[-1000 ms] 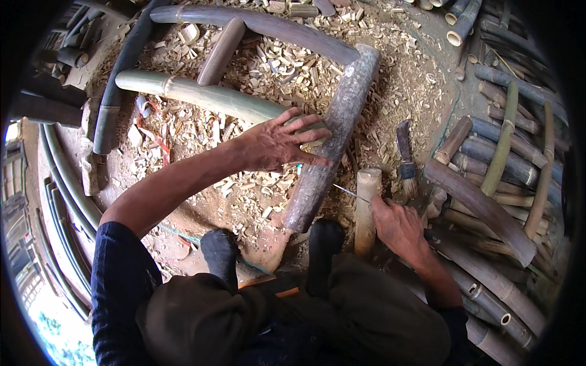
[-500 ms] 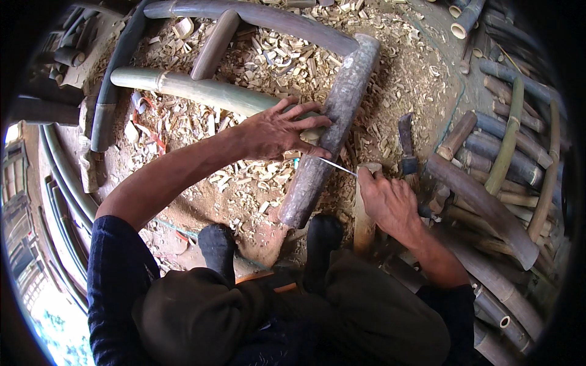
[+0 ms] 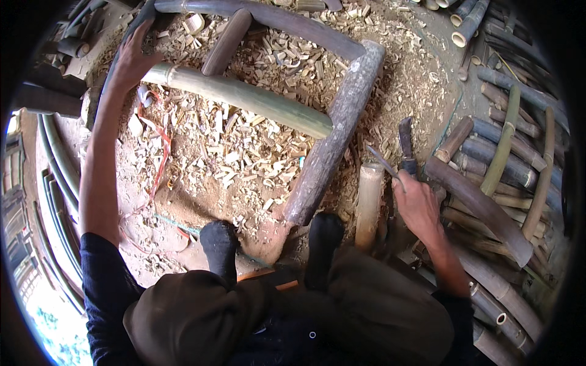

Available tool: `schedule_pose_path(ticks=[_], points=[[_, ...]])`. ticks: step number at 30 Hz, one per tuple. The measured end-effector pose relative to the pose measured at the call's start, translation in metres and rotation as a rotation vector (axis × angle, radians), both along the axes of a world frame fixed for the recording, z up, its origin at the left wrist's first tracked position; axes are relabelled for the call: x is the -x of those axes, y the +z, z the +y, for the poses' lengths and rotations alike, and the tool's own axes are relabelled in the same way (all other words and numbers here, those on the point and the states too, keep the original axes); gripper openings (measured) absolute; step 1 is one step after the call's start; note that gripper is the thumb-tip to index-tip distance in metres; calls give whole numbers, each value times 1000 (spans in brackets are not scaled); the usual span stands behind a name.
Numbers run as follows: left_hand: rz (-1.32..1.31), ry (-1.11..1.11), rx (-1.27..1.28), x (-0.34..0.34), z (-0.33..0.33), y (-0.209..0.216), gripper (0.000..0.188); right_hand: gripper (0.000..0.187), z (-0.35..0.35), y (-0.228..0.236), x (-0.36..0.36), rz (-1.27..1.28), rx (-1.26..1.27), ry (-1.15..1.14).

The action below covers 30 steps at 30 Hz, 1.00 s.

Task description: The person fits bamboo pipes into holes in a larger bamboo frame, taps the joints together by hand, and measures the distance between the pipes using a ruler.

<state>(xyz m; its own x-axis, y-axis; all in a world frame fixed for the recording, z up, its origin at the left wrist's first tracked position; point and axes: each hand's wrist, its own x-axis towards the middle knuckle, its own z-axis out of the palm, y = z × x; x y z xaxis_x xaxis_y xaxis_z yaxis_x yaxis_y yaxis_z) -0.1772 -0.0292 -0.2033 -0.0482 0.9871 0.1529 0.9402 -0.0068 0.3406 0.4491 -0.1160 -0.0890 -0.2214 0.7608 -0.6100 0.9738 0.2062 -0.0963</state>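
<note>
My left hand (image 3: 131, 64) reaches to the far left, open with fingers apart, beside the left end of a pale green bamboo pole (image 3: 244, 97). That pole's right end rests against a thick, grey, rough-skinned pole (image 3: 332, 137) lying aslant in front of me. My right hand (image 3: 419, 204) is closed around a thin-bladed knife (image 3: 381, 160), its blade pointing up and left, clear of the poles; the grip is hidden in my fingers. Just below the blade stands an upright bamboo post (image 3: 369, 198). A darker bamboo rail (image 3: 262, 13) and a short crosspiece (image 3: 227, 41) adjoin the green pole.
A hooked, dark-bladed knife (image 3: 406, 137) stands beyond my right hand. Cut bamboo lengths (image 3: 506, 140) are piled at the right. Wood chips (image 3: 244, 143) cover the ground, with an orange-red strip (image 3: 165, 149) among them. My feet (image 3: 218, 244) are near the grey pole.
My left hand has left the grey pole and swung to the far left end of the green pole. My right hand has drawn the knife away from the grey pole, rightward.
</note>
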Motion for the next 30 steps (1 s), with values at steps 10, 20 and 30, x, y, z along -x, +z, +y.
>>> schedule_pose_path(ticks=[10,20,30], points=[[355,-195,126,-30,-27,-34,73,47,-4,-113,-135,161,-499,-628],[308,-182,285,-65,-45,6,66,44,42,-139,-157,452,-238,-777],[189,-233,243,-111,-105,33,60,41,155,-72,-110,357,-353,-646]])
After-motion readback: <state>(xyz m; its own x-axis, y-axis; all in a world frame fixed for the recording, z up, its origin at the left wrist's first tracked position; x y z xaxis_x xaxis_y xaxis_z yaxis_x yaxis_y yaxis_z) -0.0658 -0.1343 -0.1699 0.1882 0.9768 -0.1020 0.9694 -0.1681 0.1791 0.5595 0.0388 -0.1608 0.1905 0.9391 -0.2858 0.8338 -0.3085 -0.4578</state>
